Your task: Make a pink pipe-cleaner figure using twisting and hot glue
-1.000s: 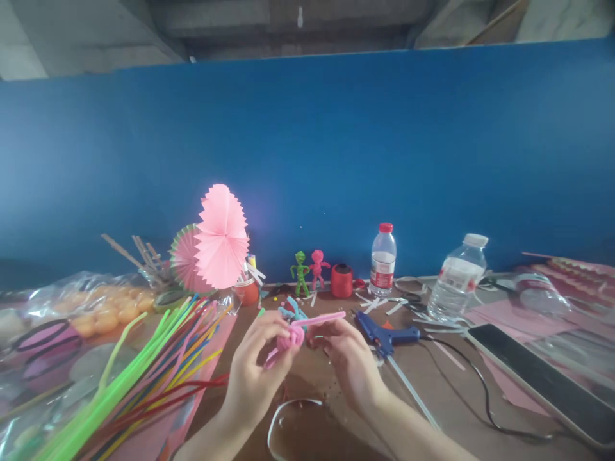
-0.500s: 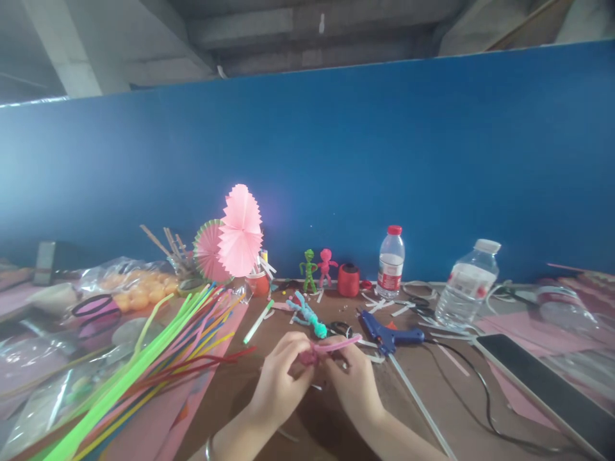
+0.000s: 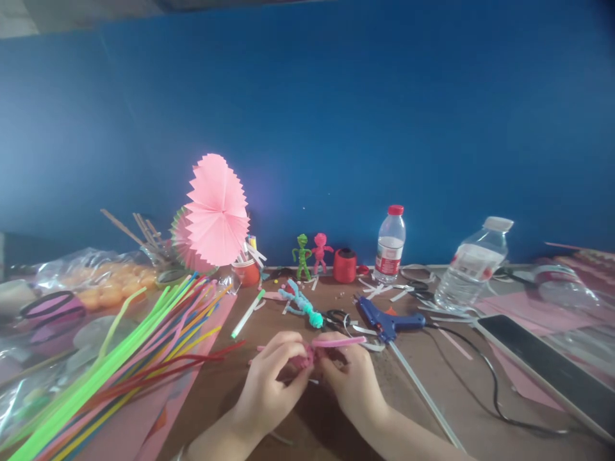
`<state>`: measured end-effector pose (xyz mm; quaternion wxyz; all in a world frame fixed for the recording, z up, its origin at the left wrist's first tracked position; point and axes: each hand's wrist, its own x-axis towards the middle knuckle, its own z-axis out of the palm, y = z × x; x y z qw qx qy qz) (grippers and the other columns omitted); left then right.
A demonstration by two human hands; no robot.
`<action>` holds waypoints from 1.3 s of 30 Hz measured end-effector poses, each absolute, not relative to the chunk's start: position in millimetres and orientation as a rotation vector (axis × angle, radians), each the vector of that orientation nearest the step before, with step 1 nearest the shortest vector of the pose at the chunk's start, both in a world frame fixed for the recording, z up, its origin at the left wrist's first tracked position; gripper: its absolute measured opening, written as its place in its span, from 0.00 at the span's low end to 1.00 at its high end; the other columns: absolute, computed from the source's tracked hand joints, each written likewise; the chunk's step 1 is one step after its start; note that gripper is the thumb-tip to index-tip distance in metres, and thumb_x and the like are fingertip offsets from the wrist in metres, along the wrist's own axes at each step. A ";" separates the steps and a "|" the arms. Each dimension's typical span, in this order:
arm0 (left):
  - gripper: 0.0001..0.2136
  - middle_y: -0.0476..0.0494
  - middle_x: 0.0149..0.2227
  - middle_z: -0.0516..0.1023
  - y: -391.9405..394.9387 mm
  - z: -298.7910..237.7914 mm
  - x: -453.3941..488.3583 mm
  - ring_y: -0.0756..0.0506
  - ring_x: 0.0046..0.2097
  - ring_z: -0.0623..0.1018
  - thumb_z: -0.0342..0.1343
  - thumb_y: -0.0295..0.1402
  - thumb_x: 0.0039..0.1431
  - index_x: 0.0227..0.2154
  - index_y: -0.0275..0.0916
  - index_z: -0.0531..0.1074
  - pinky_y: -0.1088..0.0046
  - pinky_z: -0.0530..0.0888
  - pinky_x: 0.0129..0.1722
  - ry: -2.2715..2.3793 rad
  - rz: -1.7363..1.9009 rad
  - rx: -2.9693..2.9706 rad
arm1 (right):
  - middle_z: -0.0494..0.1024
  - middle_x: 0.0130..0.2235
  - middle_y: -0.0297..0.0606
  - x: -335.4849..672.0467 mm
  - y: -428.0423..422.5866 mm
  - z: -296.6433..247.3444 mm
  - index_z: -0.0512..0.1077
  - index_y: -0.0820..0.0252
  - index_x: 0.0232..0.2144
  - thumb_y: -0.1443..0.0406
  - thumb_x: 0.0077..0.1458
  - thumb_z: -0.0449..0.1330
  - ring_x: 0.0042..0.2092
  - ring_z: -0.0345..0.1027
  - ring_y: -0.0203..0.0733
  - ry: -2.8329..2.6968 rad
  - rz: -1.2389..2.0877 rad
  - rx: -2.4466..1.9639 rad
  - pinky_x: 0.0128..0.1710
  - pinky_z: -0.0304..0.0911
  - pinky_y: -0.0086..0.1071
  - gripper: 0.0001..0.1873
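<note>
Between my two hands is a pink pipe cleaner point(image 3: 339, 342), partly wound into a small clump. My left hand point(image 3: 276, 371) pinches the wound part, and my right hand point(image 3: 353, 374) grips it close by, with a straight end sticking out above the right fingers. Just beyond the hands lies a turquoise pipe-cleaner figure point(image 3: 306, 306). Farther back, a green figure point(image 3: 302, 257) and a pink figure point(image 3: 320, 253) stand upright near the blue wall. Fingertips hide part of the wound clump.
A blue glue gun point(image 3: 391, 322) with a black cord lies right of my hands. Many pipe cleaners point(image 3: 120, 358) spread at left. Behind stand a pink paper fan point(image 3: 218, 211), a red spool point(image 3: 344, 266) and water bottles point(image 3: 390, 246). A phone point(image 3: 548, 368) rests at right.
The view has tilted down and shifted slightly. Both hands stay together on the pink pipe cleaner; another bit of pink now shows left of the left fingers.
</note>
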<state>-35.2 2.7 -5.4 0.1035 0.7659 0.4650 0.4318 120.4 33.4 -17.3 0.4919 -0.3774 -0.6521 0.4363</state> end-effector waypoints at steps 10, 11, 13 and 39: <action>0.08 0.43 0.36 0.73 3.0 -2.3 -33.0 0.45 0.38 0.75 0.54 0.20 0.50 0.31 0.40 0.68 0.71 0.73 0.38 1.262 1.320 2.197 | 0.74 0.29 0.35 120.9 33.1 -18.7 0.71 0.60 0.28 0.75 0.47 0.55 0.32 0.68 0.39 -1.555 1.057 -0.831 0.29 0.62 0.27 0.08; 0.08 0.43 0.36 0.73 3.1 -2.3 -32.7 0.45 0.37 0.75 0.54 0.20 0.50 0.30 0.40 0.68 0.71 0.73 0.37 1.265 1.326 2.181 | 0.74 0.30 0.35 121.0 34.3 -19.9 0.71 0.60 0.28 0.76 0.46 0.55 0.32 0.68 0.39 -1.540 1.078 -0.824 0.30 0.62 0.27 0.09; 0.07 0.43 0.36 0.73 3.3 -2.3 -32.1 0.46 0.36 0.75 0.54 0.21 0.50 0.30 0.40 0.68 0.72 0.73 0.36 1.271 1.343 2.160 | 0.74 0.31 0.35 121.6 36.8 -21.9 0.73 0.60 0.29 0.76 0.46 0.55 0.34 0.68 0.39 -1.516 1.113 -0.815 0.33 0.63 0.29 0.10; 0.05 0.44 0.33 0.76 4.8 1.5 -31.5 0.46 0.36 0.76 0.56 0.22 0.49 0.28 0.39 0.70 0.74 0.74 0.35 1.206 1.319 1.961 | 0.75 0.25 0.32 121.5 43.8 -15.6 0.72 0.61 0.23 0.76 0.38 0.57 0.28 0.68 0.37 -1.324 1.356 -0.819 0.29 0.64 0.29 0.09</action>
